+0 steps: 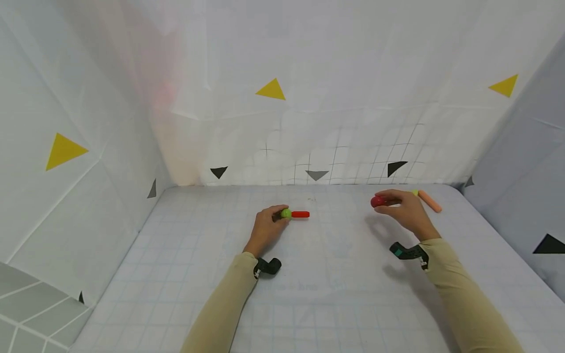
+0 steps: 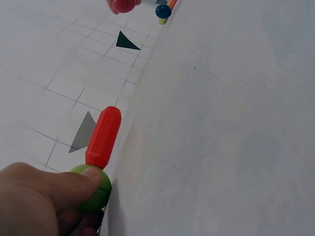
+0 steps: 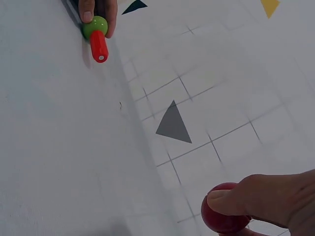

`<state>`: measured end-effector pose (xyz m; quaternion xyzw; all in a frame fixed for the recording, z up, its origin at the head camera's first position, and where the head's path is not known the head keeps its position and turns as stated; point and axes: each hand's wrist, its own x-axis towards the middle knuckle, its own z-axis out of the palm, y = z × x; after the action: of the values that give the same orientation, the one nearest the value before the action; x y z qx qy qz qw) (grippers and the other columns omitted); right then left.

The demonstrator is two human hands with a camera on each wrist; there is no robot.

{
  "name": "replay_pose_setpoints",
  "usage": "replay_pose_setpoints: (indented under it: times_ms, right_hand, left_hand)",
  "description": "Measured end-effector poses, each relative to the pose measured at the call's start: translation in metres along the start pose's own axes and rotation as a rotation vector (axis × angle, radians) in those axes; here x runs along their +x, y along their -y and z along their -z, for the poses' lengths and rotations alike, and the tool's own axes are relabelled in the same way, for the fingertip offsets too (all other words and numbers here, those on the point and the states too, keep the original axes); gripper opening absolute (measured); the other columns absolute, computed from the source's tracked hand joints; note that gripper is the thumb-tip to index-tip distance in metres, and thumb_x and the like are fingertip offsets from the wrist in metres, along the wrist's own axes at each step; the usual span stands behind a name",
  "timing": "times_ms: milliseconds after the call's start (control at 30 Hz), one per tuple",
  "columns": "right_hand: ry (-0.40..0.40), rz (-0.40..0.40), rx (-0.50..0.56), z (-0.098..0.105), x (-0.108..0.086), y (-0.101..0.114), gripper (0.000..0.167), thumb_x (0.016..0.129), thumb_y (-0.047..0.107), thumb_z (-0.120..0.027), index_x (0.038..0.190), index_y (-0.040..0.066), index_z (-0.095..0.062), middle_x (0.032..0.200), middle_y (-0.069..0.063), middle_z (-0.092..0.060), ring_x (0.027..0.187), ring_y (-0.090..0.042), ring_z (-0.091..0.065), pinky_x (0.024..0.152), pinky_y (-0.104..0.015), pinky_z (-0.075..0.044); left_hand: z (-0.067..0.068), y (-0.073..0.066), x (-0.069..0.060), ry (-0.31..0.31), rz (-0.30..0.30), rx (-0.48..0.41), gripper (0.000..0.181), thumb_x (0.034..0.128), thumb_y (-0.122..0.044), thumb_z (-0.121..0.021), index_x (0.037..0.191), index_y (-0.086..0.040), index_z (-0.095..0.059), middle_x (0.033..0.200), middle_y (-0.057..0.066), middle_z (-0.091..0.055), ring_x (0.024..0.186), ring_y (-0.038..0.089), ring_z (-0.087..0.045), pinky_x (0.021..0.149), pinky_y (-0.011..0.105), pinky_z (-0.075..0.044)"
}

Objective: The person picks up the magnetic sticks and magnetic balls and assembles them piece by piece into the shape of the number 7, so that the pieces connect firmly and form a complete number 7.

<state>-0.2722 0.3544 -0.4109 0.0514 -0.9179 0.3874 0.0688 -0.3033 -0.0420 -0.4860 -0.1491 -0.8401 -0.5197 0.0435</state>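
Note:
My left hand (image 1: 268,226) pinches a green ball (image 2: 93,189) between thumb and fingers, low over the table at centre-left. A short red ribbed stick (image 2: 104,137) extends from that ball, pointing right in the head view. Off to the right, my right hand (image 1: 406,212) holds a red ball (image 3: 225,208) between thumb and fingertips, raised above the table with a shadow beneath. Behind the right hand lies an orange stick (image 1: 429,201) beside a small green piece (image 1: 415,192). The left wrist view also shows a dark blue ball (image 2: 163,11) there, hidden in the head view.
A white sheet with faint grid lines covers the table (image 1: 326,314). White sheet walls rise at the back (image 1: 353,68) and both sides, marked with yellow triangles (image 1: 272,89) and dark ones (image 1: 218,172). A dark wrist camera (image 1: 267,266) sits on each forearm.

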Motion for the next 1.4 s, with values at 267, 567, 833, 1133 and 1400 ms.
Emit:
replay_pose_setpoints:
  times_ms: [267,567,833,1133,1400]
  right_hand:
    - [0.004,-0.014,0.016,-0.014,0.003,0.011,0.045,0.094,0.021,-0.08,0.13,0.001,-0.063,0.123,-0.022,-0.066,0.116,-0.04,-0.059,0.093,-0.055,-0.048]
    - [0.032,0.007,0.004,-0.027,0.008,0.02,0.045,0.095,0.023,-0.08,0.132,0.003,-0.065,0.123,-0.02,-0.067,0.116,-0.038,-0.059,0.093,-0.053,-0.048]
    - [0.043,0.043,0.004,-0.037,0.013,0.029,0.044,0.093,0.016,-0.08,0.132,0.002,-0.066,0.122,-0.019,-0.068,0.114,-0.037,-0.061,0.093,-0.054,-0.048]
    - [0.068,0.058,-0.013,-0.043,0.016,0.032,0.043,0.094,0.017,-0.079,0.132,0.003,-0.066,0.123,-0.018,-0.068,0.114,-0.036,-0.061,0.092,-0.053,-0.049]
    - [0.082,0.053,-0.002,-0.051,0.017,0.035,0.043,0.094,0.019,-0.08,0.131,0.004,-0.067,0.122,-0.017,-0.068,0.114,-0.036,-0.061,0.091,-0.052,-0.05]
  left_hand:
    - [0.0,0.0,0.0,0.001,0.0,0.006,0.039,0.0974,-0.009,-0.074,0.136,-0.008,-0.069,0.121,0.003,-0.069,0.106,0.018,-0.062,0.097,0.037,-0.052]
    - [0.0,0.0,0.0,0.005,0.008,0.004,0.039,0.0976,-0.009,-0.074,0.137,-0.008,-0.068,0.123,0.003,-0.069,0.107,0.018,-0.062,0.098,0.037,-0.052]
    - [0.001,-0.003,0.0,0.008,0.004,-0.002,0.039,0.0979,-0.009,-0.073,0.137,-0.007,-0.068,0.121,0.003,-0.069,0.106,0.019,-0.061,0.097,0.038,-0.051]
    - [0.001,-0.001,0.0,0.009,-0.001,0.002,0.039,0.098,-0.009,-0.073,0.137,-0.007,-0.068,0.122,0.003,-0.069,0.106,0.018,-0.062,0.097,0.037,-0.051]
    - [0.0,0.0,0.0,0.014,0.013,-0.002,0.04,0.0977,-0.009,-0.074,0.137,-0.007,-0.068,0.124,0.003,-0.068,0.108,0.019,-0.06,0.099,0.036,-0.051]
